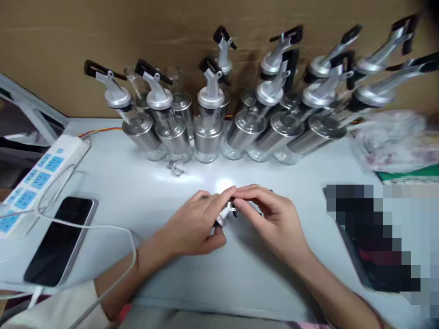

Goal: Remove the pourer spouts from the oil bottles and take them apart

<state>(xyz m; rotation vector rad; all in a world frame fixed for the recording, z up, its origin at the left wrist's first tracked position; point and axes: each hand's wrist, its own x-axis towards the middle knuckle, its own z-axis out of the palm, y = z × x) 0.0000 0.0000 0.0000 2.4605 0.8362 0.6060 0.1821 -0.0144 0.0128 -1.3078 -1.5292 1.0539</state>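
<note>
Head view: left hand (192, 226) & right hand (265, 214) both pinch a small metal spout part (227, 212) at desk (240, 269) centre, low for steadiness. Dispenser bottles (207, 123) ranked far side; phone (60, 240) near left.

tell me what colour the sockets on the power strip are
Light blue sockets on a white power strip, seen in the head view.

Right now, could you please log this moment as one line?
left hand: holds spout piece | right hand: pinches same piece | bottles: row behind | phone: left
</note>
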